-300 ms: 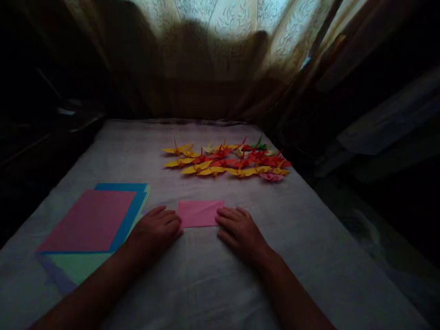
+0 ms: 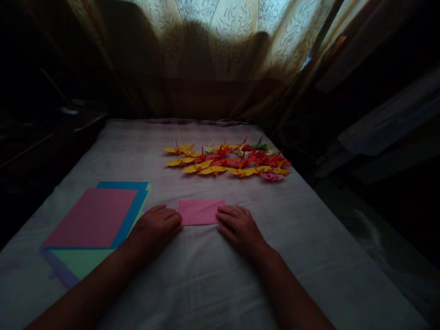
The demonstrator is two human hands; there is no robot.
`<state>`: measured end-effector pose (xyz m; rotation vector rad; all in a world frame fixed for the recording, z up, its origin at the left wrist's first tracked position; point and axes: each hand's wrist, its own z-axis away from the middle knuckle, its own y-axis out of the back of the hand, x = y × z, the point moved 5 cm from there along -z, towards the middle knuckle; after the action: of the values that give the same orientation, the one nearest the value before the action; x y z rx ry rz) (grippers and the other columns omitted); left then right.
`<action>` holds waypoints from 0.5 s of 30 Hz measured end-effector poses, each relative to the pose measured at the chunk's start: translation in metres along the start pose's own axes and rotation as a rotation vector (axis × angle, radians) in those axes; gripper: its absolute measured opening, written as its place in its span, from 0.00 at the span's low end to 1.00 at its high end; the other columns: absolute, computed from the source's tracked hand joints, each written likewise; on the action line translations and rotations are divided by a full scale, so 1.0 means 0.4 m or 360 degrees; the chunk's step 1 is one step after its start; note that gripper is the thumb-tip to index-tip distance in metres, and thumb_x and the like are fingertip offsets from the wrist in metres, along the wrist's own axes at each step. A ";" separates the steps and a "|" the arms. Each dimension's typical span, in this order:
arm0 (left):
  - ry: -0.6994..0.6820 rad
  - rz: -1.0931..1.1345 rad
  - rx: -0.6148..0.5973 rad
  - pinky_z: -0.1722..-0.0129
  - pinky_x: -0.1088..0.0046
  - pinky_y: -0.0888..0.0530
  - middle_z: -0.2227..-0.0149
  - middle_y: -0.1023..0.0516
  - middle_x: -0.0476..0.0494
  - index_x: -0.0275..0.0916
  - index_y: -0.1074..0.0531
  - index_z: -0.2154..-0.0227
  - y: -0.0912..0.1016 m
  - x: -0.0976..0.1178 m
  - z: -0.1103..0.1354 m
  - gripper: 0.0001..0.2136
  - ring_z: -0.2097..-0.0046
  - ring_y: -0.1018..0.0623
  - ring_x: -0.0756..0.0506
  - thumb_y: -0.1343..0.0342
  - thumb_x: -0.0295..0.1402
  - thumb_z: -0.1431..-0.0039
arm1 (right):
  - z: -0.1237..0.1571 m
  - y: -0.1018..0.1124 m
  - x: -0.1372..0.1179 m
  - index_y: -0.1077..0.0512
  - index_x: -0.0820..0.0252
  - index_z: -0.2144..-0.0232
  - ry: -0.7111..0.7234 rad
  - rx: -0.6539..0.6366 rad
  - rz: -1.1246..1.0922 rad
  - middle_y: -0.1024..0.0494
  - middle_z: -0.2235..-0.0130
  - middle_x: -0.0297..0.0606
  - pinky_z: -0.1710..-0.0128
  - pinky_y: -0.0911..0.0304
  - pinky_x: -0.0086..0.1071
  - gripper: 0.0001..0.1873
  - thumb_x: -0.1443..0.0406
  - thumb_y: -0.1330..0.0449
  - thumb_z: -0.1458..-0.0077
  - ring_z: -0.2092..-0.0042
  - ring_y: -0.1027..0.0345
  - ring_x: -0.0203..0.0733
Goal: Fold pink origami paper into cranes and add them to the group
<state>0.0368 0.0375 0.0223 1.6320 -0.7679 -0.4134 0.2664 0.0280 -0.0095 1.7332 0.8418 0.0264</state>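
Observation:
A pink sheet of origami paper point(image 2: 201, 212), folded into a flat rectangle, lies on the cloth between my hands. My left hand point(image 2: 159, 226) holds its left edge, fingers bent and close together, the thumb low at the near corner. At the right edge, my right hand point(image 2: 239, 227) has its fingers pressed together over the paper's end, with the thumb below them. Both hands rest low on the table, and the fingertips cover the short ends of the paper.
To the left lies a stack of coloured paper, a pink sheet point(image 2: 92, 217) on top of a blue sheet point(image 2: 129, 220) and a pale green sheet point(image 2: 80, 261). Several folded paper cranes point(image 2: 215, 170) stand in rows farther back. A patterned curtain point(image 2: 233, 41) hangs behind the table point(image 2: 137, 137).
The fingers of my right hand have drawn slightly closer together at the paper's edge. The folded paper stays nearly in place; the view has shifted a little.

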 end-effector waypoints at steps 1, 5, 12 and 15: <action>0.0004 -0.0017 -0.0023 0.48 0.59 0.30 0.65 0.20 0.46 0.38 0.27 0.66 -0.001 0.000 -0.001 0.10 0.63 0.22 0.45 0.53 0.30 0.33 | -0.002 0.000 -0.001 0.26 0.55 0.51 0.0007 0.0010 0.0003 0.23 0.48 0.44 0.46 0.42 0.46 0.14 0.63 0.41 0.40 0.47 0.31 0.47; -0.0023 -0.0084 -0.0043 0.48 0.57 0.30 0.62 0.20 0.45 0.39 0.26 0.62 -0.003 0.002 -0.002 0.09 0.61 0.21 0.45 0.53 0.29 0.32 | -0.011 0.003 -0.010 0.25 0.57 0.53 0.0078 0.0076 0.0059 0.21 0.52 0.44 0.50 0.38 0.43 0.12 0.64 0.42 0.38 0.50 0.29 0.46; -0.0132 -0.0150 0.0112 0.47 0.55 0.29 0.61 0.19 0.44 0.39 0.25 0.61 -0.004 0.004 0.009 0.12 0.61 0.20 0.45 0.55 0.28 0.31 | -0.020 0.019 -0.037 0.24 0.57 0.57 0.0211 0.0244 0.0130 0.19 0.56 0.42 0.52 0.37 0.40 0.10 0.65 0.45 0.36 0.55 0.26 0.43; -0.0138 -0.0110 0.0314 0.47 0.55 0.28 0.56 0.20 0.42 0.40 0.28 0.53 0.007 0.000 0.014 0.11 0.55 0.20 0.42 0.52 0.35 0.32 | -0.021 0.041 -0.057 0.25 0.58 0.60 0.0229 0.0412 0.0026 0.18 0.61 0.41 0.56 0.34 0.37 0.10 0.66 0.46 0.36 0.59 0.25 0.41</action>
<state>0.0324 0.0334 0.0240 1.8383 -0.8405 -0.4723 0.2545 0.0212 0.0162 1.9997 0.9698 0.0557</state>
